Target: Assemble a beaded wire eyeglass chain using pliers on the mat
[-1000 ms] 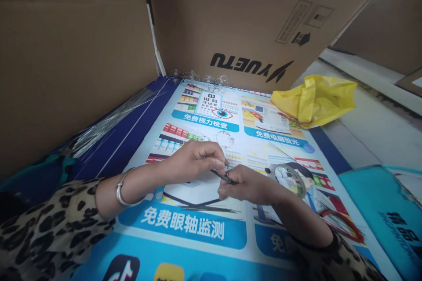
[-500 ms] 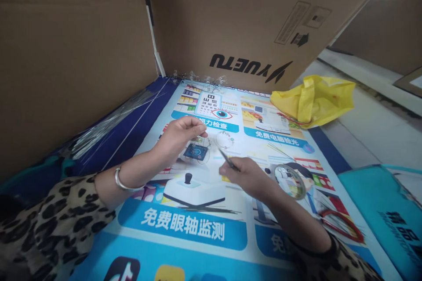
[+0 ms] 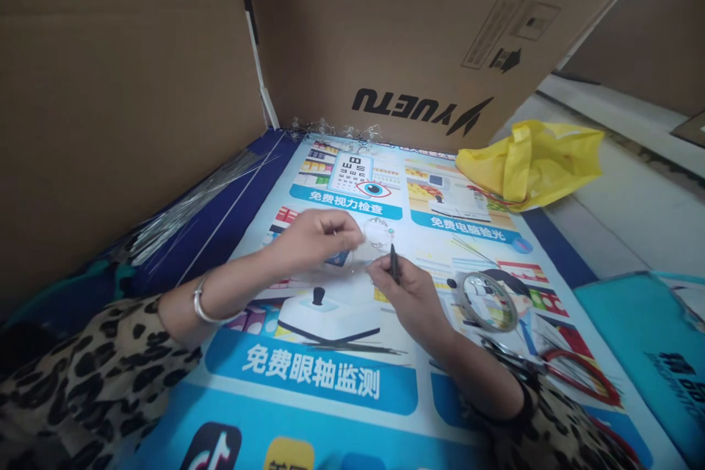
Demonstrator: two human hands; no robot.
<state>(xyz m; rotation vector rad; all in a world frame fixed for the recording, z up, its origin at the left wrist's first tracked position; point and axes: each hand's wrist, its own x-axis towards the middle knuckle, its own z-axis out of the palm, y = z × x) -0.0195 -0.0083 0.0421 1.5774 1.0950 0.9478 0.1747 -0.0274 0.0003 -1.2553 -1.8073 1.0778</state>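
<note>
My left hand [image 3: 319, 239] is closed in a pinch at the middle of the printed sheet, holding a thin clear wire or thread that hangs below its fingertips. My right hand [image 3: 405, 290] faces it, fingers pinched near the thread's lower part. It also grips a slim dark pointed tool [image 3: 393, 263], which looks like tweezers, with the tip up. Just beyond the hands lies a ring of clear beads [image 3: 379, 233] with a greenish bead on its right side. The fine ends of the thread are too small to follow.
A roll of clear tape [image 3: 512, 312] and red-handled scissors [image 3: 592, 374] lie on the right. Cut wires [image 3: 192, 187] are bundled at left; wire-and-bead pieces [image 3: 352, 136] line the cardboard wall [image 3: 440, 29]. A yellow bag [image 3: 529, 165] and teal pouch [image 3: 633, 345] sit right.
My two hands have come closer together. The dark tool has swung from pointing up-left to nearly upright, and my right fingertips now pinch near the thread. The view has shifted slightly.
</note>
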